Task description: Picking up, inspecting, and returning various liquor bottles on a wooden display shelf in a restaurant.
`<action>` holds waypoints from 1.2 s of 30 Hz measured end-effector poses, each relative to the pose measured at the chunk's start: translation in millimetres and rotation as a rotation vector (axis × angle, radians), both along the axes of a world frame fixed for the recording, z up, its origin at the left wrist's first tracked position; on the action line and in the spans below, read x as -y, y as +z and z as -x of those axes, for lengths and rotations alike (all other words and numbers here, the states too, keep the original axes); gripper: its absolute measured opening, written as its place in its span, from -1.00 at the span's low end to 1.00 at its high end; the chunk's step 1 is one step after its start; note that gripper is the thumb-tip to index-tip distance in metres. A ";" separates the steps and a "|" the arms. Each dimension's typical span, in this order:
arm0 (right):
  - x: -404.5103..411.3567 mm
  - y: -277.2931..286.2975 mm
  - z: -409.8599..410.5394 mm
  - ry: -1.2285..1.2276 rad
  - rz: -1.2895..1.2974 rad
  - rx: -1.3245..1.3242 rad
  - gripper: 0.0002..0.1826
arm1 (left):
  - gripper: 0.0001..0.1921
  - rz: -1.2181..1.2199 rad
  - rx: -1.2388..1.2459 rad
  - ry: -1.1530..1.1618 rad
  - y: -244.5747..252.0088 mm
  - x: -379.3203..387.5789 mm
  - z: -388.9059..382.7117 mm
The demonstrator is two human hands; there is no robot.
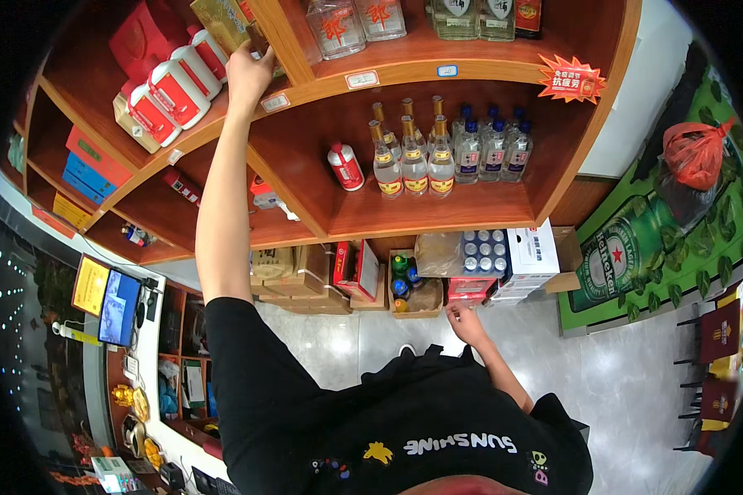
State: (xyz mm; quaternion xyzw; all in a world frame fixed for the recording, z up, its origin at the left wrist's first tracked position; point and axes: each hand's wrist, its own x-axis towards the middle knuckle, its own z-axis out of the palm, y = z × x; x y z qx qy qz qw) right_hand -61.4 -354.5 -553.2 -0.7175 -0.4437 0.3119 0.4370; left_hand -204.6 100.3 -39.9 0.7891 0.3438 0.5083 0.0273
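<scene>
My left hand (249, 69) reaches up into an upper compartment of the wooden shelf, its fingers at a gold box (220, 23) and a dark item beside it; whether it grips either cannot be told. White-and-red bottles (179, 93) stand just left of that wrist. My right hand (464, 320) hangs low near a red box (469, 289) under the shelf, fingers partly curled, with no held thing visible. In the middle compartment stand a single white-and-red bottle (346, 167), clear bottles with yellow labels (414, 168) and clear bottles with blue caps (493, 151).
Along the floor are cardboard cartons (306, 272), an open carton of bottles (422, 303) and a pack of cans (484, 250). A red plastic bag (693, 154) is at the right, by a green beer poster (625, 247). A counter with a monitor (119, 308) stands left.
</scene>
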 end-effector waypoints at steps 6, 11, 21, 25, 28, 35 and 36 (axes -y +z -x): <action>-18.1 71.0 3.2 0.002 -0.087 -0.059 -0.79 | -0.61 -0.329 0.485 -0.115 -10.7 96.8 36.6; -44.3 219.8 15.4 -0.030 -0.397 -0.165 -0.80 | -0.45 0.153 0.543 -0.444 -82.0 234.7 58.3; -64.8 270.0 31.6 0.217 -0.308 -1.052 -0.46 | -0.39 1.507 0.847 -0.950 -240.0 360.8 31.6; -38.8 217.2 38.3 0.202 -0.317 -1.296 -0.46 | -0.30 1.853 0.969 -1.054 -287.6 365.0 47.4; -22.1 197.0 42.2 0.104 -0.303 -1.390 -0.45 | -0.33 2.083 1.110 -1.083 -310.7 370.7 53.5; -8.1 190.5 38.6 0.050 -0.298 -1.290 -0.45 | -0.36 2.149 1.109 -1.330 -329.0 375.4 48.2; -8.1 191.2 38.2 0.050 -0.300 -1.283 -0.45 | -0.37 2.146 1.036 -1.242 -328.8 375.7 47.2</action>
